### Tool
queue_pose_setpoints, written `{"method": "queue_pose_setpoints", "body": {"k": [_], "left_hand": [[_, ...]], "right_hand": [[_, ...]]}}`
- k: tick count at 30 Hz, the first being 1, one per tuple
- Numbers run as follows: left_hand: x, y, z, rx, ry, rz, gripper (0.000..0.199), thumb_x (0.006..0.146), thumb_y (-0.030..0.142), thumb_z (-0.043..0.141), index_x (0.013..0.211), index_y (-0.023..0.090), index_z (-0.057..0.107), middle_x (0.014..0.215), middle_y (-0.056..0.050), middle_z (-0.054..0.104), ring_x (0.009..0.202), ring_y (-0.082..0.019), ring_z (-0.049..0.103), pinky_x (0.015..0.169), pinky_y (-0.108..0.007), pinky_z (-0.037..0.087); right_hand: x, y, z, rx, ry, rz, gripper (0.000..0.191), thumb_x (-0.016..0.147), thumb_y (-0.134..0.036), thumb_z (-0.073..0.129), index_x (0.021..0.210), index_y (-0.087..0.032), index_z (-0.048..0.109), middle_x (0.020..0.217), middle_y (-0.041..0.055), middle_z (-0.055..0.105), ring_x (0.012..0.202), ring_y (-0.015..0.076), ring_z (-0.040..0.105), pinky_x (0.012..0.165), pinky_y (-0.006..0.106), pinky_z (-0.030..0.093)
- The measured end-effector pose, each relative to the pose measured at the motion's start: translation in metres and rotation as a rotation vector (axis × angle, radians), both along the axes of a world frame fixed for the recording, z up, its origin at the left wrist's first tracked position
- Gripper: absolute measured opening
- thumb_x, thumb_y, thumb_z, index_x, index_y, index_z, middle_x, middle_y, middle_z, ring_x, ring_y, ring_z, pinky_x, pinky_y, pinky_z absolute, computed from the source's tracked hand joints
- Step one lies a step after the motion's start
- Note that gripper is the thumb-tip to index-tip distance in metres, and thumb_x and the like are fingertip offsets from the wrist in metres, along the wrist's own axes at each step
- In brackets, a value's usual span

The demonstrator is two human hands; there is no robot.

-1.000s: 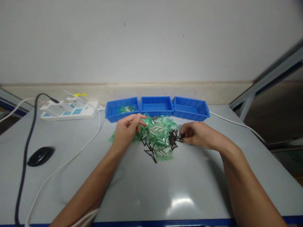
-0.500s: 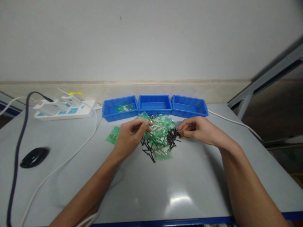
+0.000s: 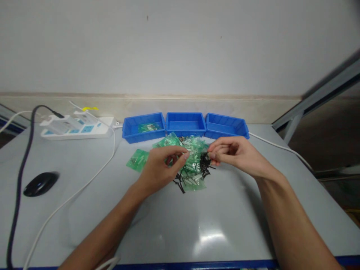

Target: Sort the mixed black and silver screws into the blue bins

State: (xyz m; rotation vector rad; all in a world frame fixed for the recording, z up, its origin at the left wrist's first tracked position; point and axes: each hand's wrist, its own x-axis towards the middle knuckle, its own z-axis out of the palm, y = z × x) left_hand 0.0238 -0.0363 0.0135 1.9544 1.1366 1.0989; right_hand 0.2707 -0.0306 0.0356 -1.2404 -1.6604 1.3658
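Note:
A heap of clear green bags (image 3: 194, 161) lies on the table, each bag with pale and metallic small parts inside. Over its left side is my left hand (image 3: 164, 165), thumb and forefinger pinched together; whatever they hold is too small to make out. My right hand (image 3: 237, 153) is closed in a pinch at the heap's right edge, just above a cluster of black screws (image 3: 205, 163). What sits between its fingertips I cannot make out. More black screws (image 3: 179, 183) lie loose at the front left of the heap, partly behind my left hand.
Three blue bins stand along the wall: a left bin (image 3: 129, 135) with a green bag (image 3: 149, 128) inside, a middle bin (image 3: 185, 129) and a right bin (image 3: 226, 131). A single green bag (image 3: 137, 160), a black mouse (image 3: 41, 184), a power strip (image 3: 104, 129) and cables are at left.
My left hand has shifted right over the heap, covering some loose black screws. My right hand has moved slightly left, so the two hands' fingertips are closer together.

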Motion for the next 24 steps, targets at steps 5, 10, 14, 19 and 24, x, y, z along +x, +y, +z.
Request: {"method": "queue_pose_setpoints", "body": {"k": [5, 10, 14, 19, 24], "left_hand": [[0.0, -0.001, -0.003, 0.143, 0.087, -0.078, 0.011, 0.092, 0.025, 0.066, 0.091, 0.019, 0.076, 0.079, -0.003, 0.077, 0.057, -0.011, 0.059, 0.059, -0.023, 0.045], [-0.008, 0.005, -0.006, 0.261, 0.241, -0.064, 0.013, 0.094, 0.022, 0.06, 0.092, 0.019, 0.073, 0.081, -0.004, 0.074, 0.069, -0.015, 0.064, 0.067, -0.026, 0.049], [-0.018, 0.012, -0.009, 0.386, 0.42, -0.052, 0.017, 0.09, 0.023, 0.062, 0.103, 0.016, 0.071, 0.099, -0.011, 0.073, 0.091, -0.025, 0.064, 0.086, -0.04, 0.051], [-0.023, 0.016, -0.009, 0.39, 0.531, -0.115, 0.03, 0.086, 0.026, 0.067, 0.114, 0.015, 0.069, 0.111, -0.013, 0.072, 0.101, -0.029, 0.063, 0.095, -0.047, 0.05], [-0.025, 0.018, -0.014, 0.394, 0.523, -0.116, 0.035, 0.087, 0.026, 0.07, 0.121, 0.016, 0.067, 0.119, -0.013, 0.071, 0.107, -0.029, 0.061, 0.099, -0.048, 0.048]], "right_hand": [[-0.019, -0.007, -0.001, -0.037, 0.093, 0.074, 0.021, 0.083, -0.033, 0.079, 0.093, -0.016, 0.074, 0.072, 0.0062, 0.077, 0.065, 0.0174, 0.073, 0.062, 0.028, 0.058], [-0.025, -0.002, -0.004, -0.021, 0.117, 0.027, 0.017, 0.083, -0.03, 0.078, 0.092, -0.016, 0.074, 0.072, 0.0055, 0.076, 0.065, 0.0174, 0.073, 0.063, 0.029, 0.06], [-0.037, 0.006, -0.006, 0.127, 0.211, -0.209, 0.039, 0.08, -0.025, 0.076, 0.119, -0.022, 0.071, 0.117, 0.0098, 0.075, 0.093, 0.0236, 0.077, 0.081, 0.038, 0.064], [-0.044, 0.011, -0.018, 0.155, 0.213, -0.344, 0.048, 0.081, -0.024, 0.07, 0.129, -0.024, 0.065, 0.131, 0.0115, 0.069, 0.094, 0.0232, 0.076, 0.08, 0.039, 0.064], [-0.036, 0.008, -0.031, 0.194, -0.003, -0.291, 0.033, 0.081, -0.026, 0.069, 0.112, -0.018, 0.07, 0.094, 0.007, 0.076, 0.069, 0.0168, 0.069, 0.062, 0.03, 0.056]]}}
